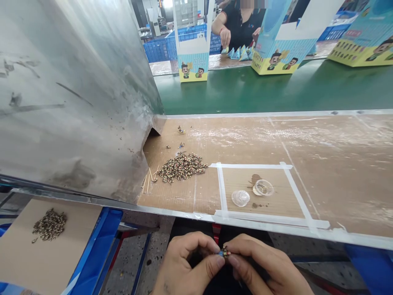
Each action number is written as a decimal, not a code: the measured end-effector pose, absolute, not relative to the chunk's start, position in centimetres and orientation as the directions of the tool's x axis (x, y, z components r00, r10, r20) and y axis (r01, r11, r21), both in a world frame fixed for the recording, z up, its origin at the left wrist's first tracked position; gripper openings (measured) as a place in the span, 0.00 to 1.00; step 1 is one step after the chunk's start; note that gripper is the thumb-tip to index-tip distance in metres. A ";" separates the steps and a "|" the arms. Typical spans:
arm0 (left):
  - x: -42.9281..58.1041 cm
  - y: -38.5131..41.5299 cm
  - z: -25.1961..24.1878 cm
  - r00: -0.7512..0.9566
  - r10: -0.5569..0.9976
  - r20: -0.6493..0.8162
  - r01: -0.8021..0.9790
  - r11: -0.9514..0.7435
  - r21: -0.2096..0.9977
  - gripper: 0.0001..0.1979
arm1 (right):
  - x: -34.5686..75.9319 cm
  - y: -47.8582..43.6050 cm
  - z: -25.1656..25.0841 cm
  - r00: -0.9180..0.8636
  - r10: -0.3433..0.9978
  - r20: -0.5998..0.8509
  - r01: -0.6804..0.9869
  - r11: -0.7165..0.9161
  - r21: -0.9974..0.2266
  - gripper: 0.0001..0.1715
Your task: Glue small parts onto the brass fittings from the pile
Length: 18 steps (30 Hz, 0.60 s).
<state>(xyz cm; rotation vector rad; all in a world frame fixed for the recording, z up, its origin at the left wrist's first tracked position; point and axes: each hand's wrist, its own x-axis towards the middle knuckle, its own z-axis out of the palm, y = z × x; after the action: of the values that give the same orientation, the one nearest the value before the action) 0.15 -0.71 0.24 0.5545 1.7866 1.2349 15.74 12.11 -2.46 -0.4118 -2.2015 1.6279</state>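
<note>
Between my fingertips, over my lap and just in front of the table edge, is a tiny multicoloured piece (225, 253) with blue, gold and red bits; its exact kind is too small to make out. My left hand (192, 262) pinches its blue end between thumb and forefinger. On the other side, my right hand (260, 262) grips it the same way. A heap of small dark and gold pieces (182, 167) lies on the cardboard-covered table. Two small clear plastic cups (263, 188) sit inside a white tape frame (223, 192), with wet stains around them.
A large metal panel (76, 90) stands at the left, with thin wooden sticks (148, 181) by its foot. Another heap (50, 225) lies on cardboard over a blue crate (101, 246). Printed boxes (193, 69) stand on the green belt (227, 92); a person (242, 24) works behind it.
</note>
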 end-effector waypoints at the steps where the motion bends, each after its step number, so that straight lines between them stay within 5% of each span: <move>1: 0.2 -0.7 0.4 -0.517 0.750 -0.412 -0.135 0.404 0.905 0.05 | 15.8 12.1 -2.5 -0.885 0.448 0.122 0.013 0.288 -0.958 0.09; 10: 0.2 -0.6 0.5 -0.454 0.742 -0.493 -0.313 0.385 0.868 0.10 | 15.7 11.7 -3.2 -0.781 0.556 0.286 -0.055 0.395 -0.917 0.14; 18: 0.4 -0.7 0.6 -0.443 0.762 -0.473 -0.343 0.343 0.874 0.11 | 15.9 11.9 -3.2 -0.828 0.474 0.299 -0.031 0.493 -0.870 0.15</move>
<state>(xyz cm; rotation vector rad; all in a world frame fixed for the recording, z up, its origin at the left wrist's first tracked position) 0.41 -0.72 0.57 0.3901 1.5642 1.3287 15.91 11.92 -3.19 -0.3642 -2.2309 1.3141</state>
